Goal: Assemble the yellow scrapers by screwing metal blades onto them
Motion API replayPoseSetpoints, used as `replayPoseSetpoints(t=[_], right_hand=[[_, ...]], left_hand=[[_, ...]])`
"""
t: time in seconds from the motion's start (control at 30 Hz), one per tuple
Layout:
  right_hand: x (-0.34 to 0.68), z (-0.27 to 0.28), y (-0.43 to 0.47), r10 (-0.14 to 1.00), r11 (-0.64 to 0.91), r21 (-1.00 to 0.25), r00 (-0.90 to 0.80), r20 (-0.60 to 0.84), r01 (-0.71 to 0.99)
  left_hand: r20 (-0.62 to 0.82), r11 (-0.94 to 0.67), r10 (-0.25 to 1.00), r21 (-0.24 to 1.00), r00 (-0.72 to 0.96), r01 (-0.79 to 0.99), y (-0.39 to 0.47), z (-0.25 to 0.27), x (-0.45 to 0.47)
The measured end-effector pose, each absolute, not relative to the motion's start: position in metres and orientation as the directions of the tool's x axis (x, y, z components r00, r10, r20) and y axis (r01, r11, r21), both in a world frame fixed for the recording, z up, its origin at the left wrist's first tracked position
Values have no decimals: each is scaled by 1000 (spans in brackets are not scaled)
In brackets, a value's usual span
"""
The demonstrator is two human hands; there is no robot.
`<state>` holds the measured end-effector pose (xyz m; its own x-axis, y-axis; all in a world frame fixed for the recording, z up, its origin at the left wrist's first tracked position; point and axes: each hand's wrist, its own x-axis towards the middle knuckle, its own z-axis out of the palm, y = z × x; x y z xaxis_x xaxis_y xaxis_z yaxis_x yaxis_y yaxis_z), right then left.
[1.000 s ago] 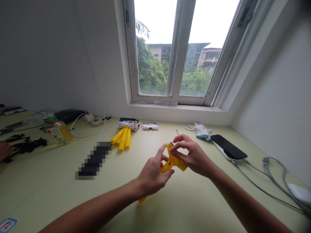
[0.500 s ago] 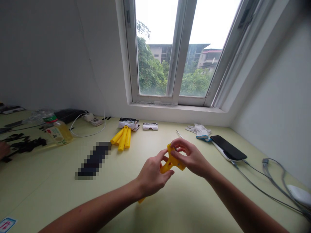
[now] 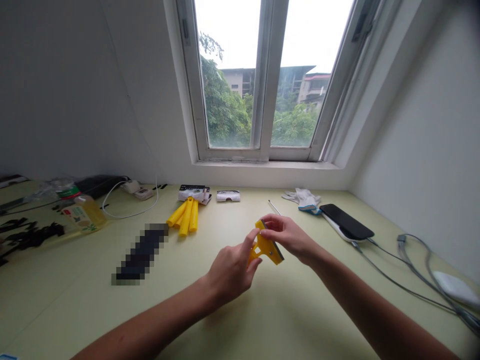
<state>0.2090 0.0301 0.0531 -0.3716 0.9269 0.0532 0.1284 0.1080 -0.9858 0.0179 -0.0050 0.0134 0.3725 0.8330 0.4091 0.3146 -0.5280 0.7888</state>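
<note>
A yellow scraper with a dark blade edge is held above the table, its head tilted. My left hand is closed around its handle, which is mostly hidden by the fingers. My right hand pinches the upper end of the scraper's head with thumb and fingertips. A small screw shows on the head's face. Just behind my right hand, the thin metal shaft of a tool points up and left, and its other end is hidden.
Several yellow handles lie beside packaging cards at the back. White gloves, a phone and cables are on the right. A bottle and black strips lie left, near a blurred-out dark rectangle.
My right hand has shifted slightly, uncovering more of the scraper's head and its blade edge. The scraper has turned a little. The whole view has moved slightly, so the table things appear further left.
</note>
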Motion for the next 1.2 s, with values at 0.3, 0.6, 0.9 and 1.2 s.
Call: replayPoseSetpoints(t=[0.3,0.6,0.9,1.2], right_hand=[[211,60,30,915,174,-969,-393,93,176],[245,19,54,891,442,-399,-446,87,804],[232,-6,53,872,489,-250,-463,158,836],[228,60,32,805,585,-541,-351,478,604]], left_hand=[[436,-578,800,745,412,334,-3,14,17],[167,-174,946,985,278,-2,27,23,9],[61,121,879,931,473,-345,25,28,6],[61,238,814,872,578,-427,23,21,7]])
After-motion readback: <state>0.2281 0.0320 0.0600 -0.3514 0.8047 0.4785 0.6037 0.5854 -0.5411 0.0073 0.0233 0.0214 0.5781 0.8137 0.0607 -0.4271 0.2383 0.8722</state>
